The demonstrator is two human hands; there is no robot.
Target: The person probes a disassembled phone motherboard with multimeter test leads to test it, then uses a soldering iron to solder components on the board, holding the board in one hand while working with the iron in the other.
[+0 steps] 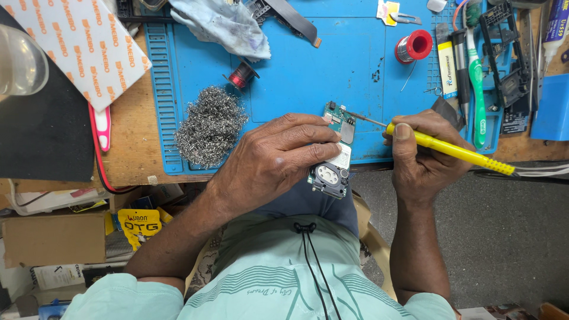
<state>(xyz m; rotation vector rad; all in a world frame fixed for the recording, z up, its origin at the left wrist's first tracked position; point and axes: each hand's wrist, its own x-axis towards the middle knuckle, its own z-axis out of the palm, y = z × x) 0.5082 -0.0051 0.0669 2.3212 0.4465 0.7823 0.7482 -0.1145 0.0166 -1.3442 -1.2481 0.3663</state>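
Observation:
My left hand [278, 157] grips a small green circuit board [333, 155] with a round speaker part at its near end, holding it over the front edge of the blue work mat [308, 77]. My right hand [424, 155] holds a yellow-handled soldering iron [456, 151] like a pen. Its thin metal tip [361, 117] touches the far end of the board.
A heap of steel wool [210, 125] lies left of my hand. A small red wire spool [241, 75], a solder reel [413, 46], a grey rag [222, 25], a green toothbrush [477, 83] and tools lie on the mat. Boxes and packets sit under the bench.

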